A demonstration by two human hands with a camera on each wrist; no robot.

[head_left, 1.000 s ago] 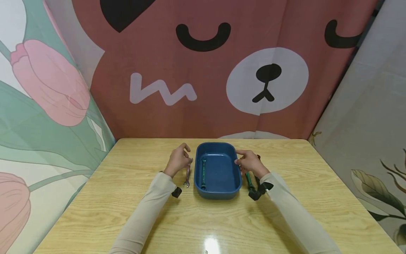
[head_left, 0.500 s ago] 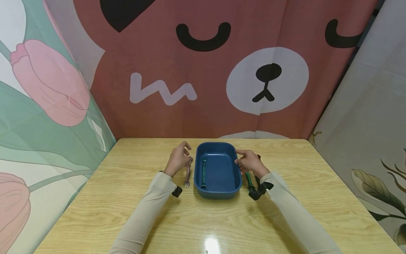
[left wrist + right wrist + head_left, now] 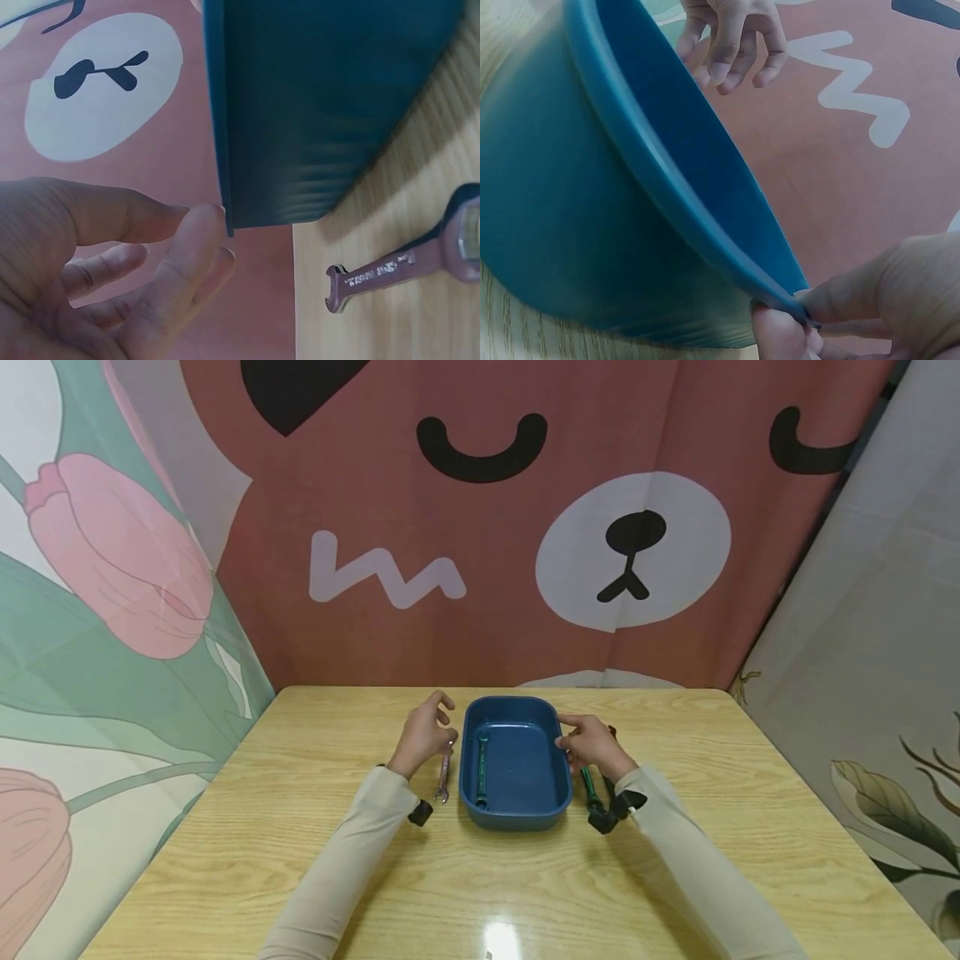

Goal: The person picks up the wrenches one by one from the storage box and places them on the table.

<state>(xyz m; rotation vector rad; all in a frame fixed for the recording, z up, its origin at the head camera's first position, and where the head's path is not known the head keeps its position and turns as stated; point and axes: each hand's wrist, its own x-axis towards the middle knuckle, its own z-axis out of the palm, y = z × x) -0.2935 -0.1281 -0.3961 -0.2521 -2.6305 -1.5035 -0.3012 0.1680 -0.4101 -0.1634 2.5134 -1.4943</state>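
Observation:
A blue rectangular bin (image 3: 515,821) stands on the table with a green wrench (image 3: 482,772) lying along its left side inside. My right hand (image 3: 596,747) pinches the bin's right rim between thumb and fingers; the right wrist view shows this grip (image 3: 907,300) close up. Left of the bin hovers my left hand (image 3: 423,737), fingers loosely bent and holding nothing. In the left wrist view its fingertips come near the bin's edge (image 3: 225,150). Below that hand a purplish wrench (image 3: 443,779) lies on the table, its open and ring ends visible in the left wrist view.
Another green wrench (image 3: 591,789) lies right of the bin, partly hidden by my right hand and wrist camera. A dark object (image 3: 612,732) shows behind the right hand. The wooden table (image 3: 337,852) ends at a printed bear curtain (image 3: 480,635).
My left hand's fingers have risen very slightly away from the purplish wrench. The right hand and the bin stay where they were.

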